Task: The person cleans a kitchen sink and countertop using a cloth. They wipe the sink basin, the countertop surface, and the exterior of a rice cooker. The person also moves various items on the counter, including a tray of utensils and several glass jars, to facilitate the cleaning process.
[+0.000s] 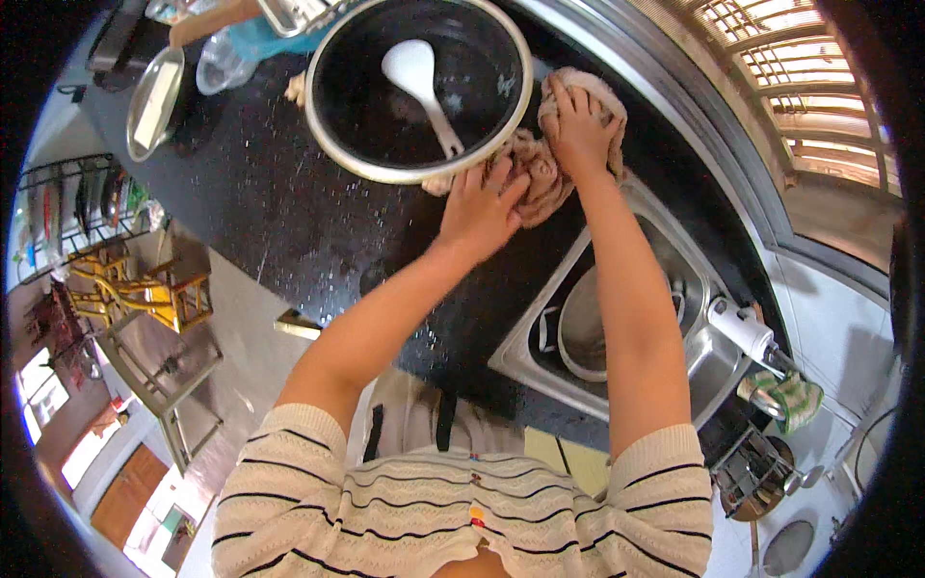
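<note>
- Right hand (pixel 581 132) – palm down on the brown cloth (pixel 547 188), its fingers spread wide over a folded pale part of it, just beside the right side of the pot
- Left hand (pixel 477 214) – fingers a little apart, their tips at the cloth and close under the pot's near rim; I can't tell whether they close on anything there
- Brown cloth – bunched between the two hands, on the black surface (pixel 260 197), along the pot's lower right edge
- Pot (pixel 361 125) – round and wide, dark inside, with a cream rim; it sits at the far edge of the view, ahead of both hands
- White rice paddle (pixel 412 72) – lying in the pot, bowl end away from the person, handle end toward the near rim
- Surface – dotted with pale specks, most of them left of the left forearm
- Steel sink (pixel 718 361) – right of the cloth and partly behind the right forearm, with a round pan (pixel 581 318) in its basin
- Oval metal dish (pixel 138 120) – near the far left of the surface, well apart from the hands, a long pale piece (pixel 157 104) in it
- Clear plastic bag (pixel 217 65) – between that dish and the pot
</note>
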A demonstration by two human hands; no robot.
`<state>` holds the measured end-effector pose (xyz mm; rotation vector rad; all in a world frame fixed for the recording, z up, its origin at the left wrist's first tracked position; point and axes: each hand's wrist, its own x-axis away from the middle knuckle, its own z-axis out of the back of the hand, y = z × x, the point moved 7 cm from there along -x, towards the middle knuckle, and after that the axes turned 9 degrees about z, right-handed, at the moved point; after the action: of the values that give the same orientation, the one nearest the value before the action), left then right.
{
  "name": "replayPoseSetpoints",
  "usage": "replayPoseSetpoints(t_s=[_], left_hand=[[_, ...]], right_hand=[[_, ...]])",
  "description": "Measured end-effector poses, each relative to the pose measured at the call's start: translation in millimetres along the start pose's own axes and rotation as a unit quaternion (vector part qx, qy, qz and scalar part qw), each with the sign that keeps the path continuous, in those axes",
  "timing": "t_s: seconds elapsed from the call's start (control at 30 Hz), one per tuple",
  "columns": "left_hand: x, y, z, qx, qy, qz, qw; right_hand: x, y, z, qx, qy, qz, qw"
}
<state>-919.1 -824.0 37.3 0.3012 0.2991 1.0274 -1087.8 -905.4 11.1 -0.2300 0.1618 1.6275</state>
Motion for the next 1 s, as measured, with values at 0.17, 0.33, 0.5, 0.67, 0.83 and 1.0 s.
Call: replayPoseSetpoints(t_s=[0.17,0.33,0.5,0.67,0.83,1.0], left_hand=[[42.5,-45.5,26.7,-0.031,0.020,-0.019,0.999],[150.6,-78.4,56.6,-0.017,-0.065,0.001,0.998],[249.6,-41.0,82.0,0.048,-0.097,0.026,0.994],[229.7,-53.7,42.3,0.043,0.014,0.092,0.995],[137.2,-24.5,20.2,0.013,-0.008,0.024,1.000],[62.0,6.8,-0.3,-0.026,0.079,-0.058,0.995]], right_hand=[[53.3,-42.5,8.7,0.026,-0.035,0.005,0.999],[151.9,-131.9,50.5,-0.049,-0.074,0.015,0.996],[284.2,-219.2,74.0,-0.134,-0.203,0.047,0.969],[304.8,-220.1,82.2,-0.160,-0.129,0.021,0.979],[220.3,-141.2,61.9,-0.092,-0.061,-0.133,0.985],[154.2,-47.6,40.7,-0.078,0.036,-0.230,0.969]])
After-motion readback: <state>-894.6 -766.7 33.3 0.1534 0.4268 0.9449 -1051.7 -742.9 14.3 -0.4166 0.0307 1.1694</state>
